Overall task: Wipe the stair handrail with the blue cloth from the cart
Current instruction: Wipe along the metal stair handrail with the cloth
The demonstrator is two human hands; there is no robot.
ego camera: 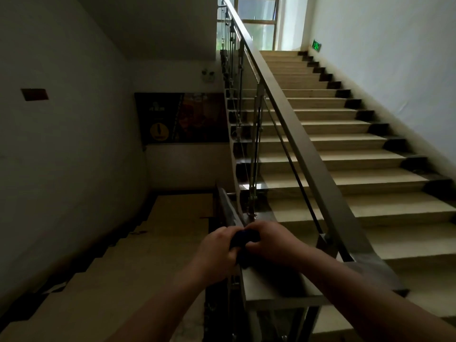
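Head view, dim stairwell, light only from the window [256,21] at the top centre of the frame.

Both hands are at lower centre, held together over the turn of the stair handrail [291,127]. The left hand [217,248] sits left of the dark bundle, fingers curled closed around its left side. The right hand [269,240] covers the bundle from the right and above, fingers likewise curled closed on it. Between the two hands shows a dark navy bunched mass, the blue cloth [244,236]; colour is hard to judge in this light, probably blue. The cloth is bunched, not spread flat, and lies at or just above the rail's end section; whether it touches the rail I cannot tell, as the hands hide the contact.

The handrail runs as a flat brown band from beside the hands up and to the upper centre of the frame, following the rising stairs [333,149] at right. Below it, metal posts [256,149] and glass panels form the balustrade. A second flight goes down at lower left [103,267], with pale treads and dark edging.

On the far wall at centre left hangs a dark poster [182,117] with a yellow round mark. A green exit sign [316,45] glows on the right wall at upper right. A small dark rectangular plate [34,94] is on the left wall.

Both forearms enter from the bottom edge, bare.
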